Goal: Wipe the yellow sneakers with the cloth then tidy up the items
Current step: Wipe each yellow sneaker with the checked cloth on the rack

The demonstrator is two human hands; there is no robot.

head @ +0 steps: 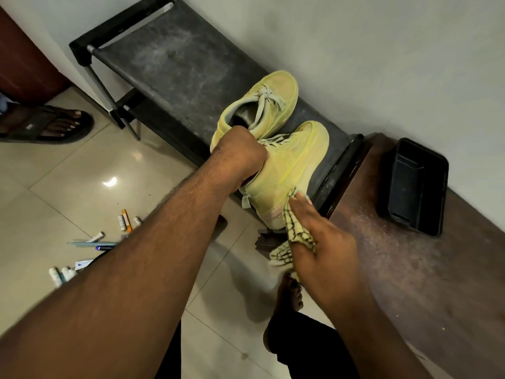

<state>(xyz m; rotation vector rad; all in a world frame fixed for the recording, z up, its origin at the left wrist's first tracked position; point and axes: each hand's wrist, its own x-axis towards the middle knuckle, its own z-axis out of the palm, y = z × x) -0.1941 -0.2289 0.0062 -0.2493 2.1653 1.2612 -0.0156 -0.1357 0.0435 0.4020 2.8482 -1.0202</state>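
Observation:
Two yellow sneakers stand on a black shoe rack [175,67]. The far sneaker [276,99] rests flat on the rack top. The near sneaker [295,165] juts over the rack's front edge, heel toward me. My left hand [240,157] grips the near sneaker at its collar, fingers hidden inside the opening. My right hand [325,239] holds a yellow checked cloth [295,231] and presses it against the near sneaker's heel side. Part of the cloth hangs below my palm.
A black plastic tray [415,187] sits on a brown wooden ledge [426,269] to the right. Pens, tubes and small batteries [125,220] lie scattered on the tiled floor at left. Another person's sandalled foot [54,124] is at far left. My bare foot [292,294] is below.

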